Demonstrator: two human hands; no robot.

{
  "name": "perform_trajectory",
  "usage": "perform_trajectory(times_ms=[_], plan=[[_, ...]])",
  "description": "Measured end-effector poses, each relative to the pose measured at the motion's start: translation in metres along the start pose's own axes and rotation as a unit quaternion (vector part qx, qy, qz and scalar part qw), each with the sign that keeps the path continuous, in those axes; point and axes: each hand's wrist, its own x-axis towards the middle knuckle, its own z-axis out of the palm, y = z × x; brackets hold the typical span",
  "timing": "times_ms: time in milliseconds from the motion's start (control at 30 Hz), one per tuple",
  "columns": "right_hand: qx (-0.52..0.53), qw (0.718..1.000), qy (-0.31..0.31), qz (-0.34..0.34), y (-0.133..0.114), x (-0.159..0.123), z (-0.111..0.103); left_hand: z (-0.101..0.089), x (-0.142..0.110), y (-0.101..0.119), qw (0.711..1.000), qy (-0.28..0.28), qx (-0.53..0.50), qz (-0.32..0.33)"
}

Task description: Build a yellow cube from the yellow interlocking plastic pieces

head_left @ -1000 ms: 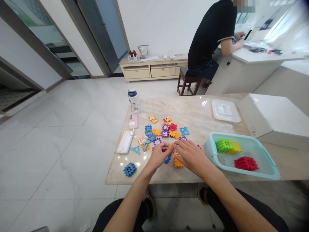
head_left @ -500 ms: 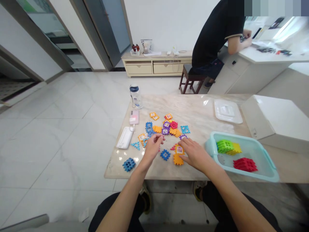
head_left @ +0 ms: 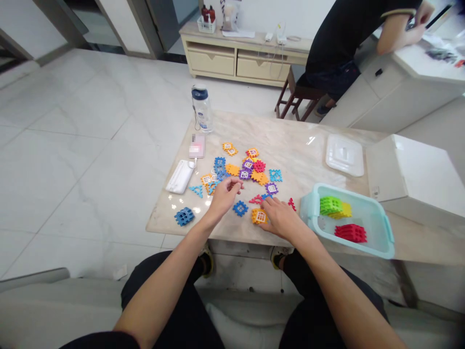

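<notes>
Looking down from the head cam, the closest stuff is the two bare forearms reaching over a marble table top [head_left: 290, 140]. The left hand [head_left: 225, 195] is half curled just above the table, right by the edge of the pile, and I can't tell if it's pinching anything. The right hand [head_left: 279, 219] is low with its fingers reaching forward, right up against an orange piece [head_left: 259, 216] with a little white window on it. Can't tell if it's actually gripping that piece.

A blue square piece [head_left: 240, 208] lies between the hands, and thin red bits [head_left: 256, 198] sit just past the right fingers. The pile of plastic pieces [head_left: 236, 169] is spread flat in the middle of the table, all bright orange, purple, red and blue, with notched edges and tiny windows. Off to the left are a chunky blue block [head_left: 184, 216], a white power bank [head_left: 180, 177], a blurred phone [head_left: 197, 146] and a water bottle [head_left: 202, 109].

On the right there's a teal tub [head_left: 363, 194] holding a green stack [head_left: 330, 205], a yellow stack [head_left: 345, 210] and a red stack [head_left: 350, 233]. Farther right sit a clear lid [head_left: 344, 155] and a white box [head_left: 407, 169]. Way in the back, someone in a black shirt [head_left: 345, 34] sits on a stool [head_left: 298, 97] at a white counter [head_left: 395, 82], near a low cabinet [head_left: 232, 63].
</notes>
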Motion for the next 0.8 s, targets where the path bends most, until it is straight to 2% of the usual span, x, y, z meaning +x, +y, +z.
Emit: perform_trajectory(times_ms=[133, 267, 400, 533, 800], plan=[[-0.029, 1.000, 0.006, 0.007, -0.008, 0.003, 0.003, 0.000, 0.000, 0.000, 1.000, 0.019, -0.010, -0.018], [-0.034, 0.999, 0.017, 0.014, -0.015, 0.005, 0.007, 0.000, 0.002, 0.001, 1.000, 0.013, -0.016, -0.019], [-0.032, 0.999, -0.010, 0.007, -0.022, 0.010, 0.010, -0.001, 0.003, 0.000, 0.999, 0.010, -0.023, -0.021], [-0.037, 0.998, -0.031, 0.028, -0.027, 0.014, 0.012, -0.003, 0.004, 0.001, 0.999, 0.008, -0.022, -0.024], [-0.034, 0.998, -0.035, 0.028, -0.028, 0.017, 0.020, -0.009, 0.005, 0.002, 1.000, 0.008, -0.018, -0.022]])
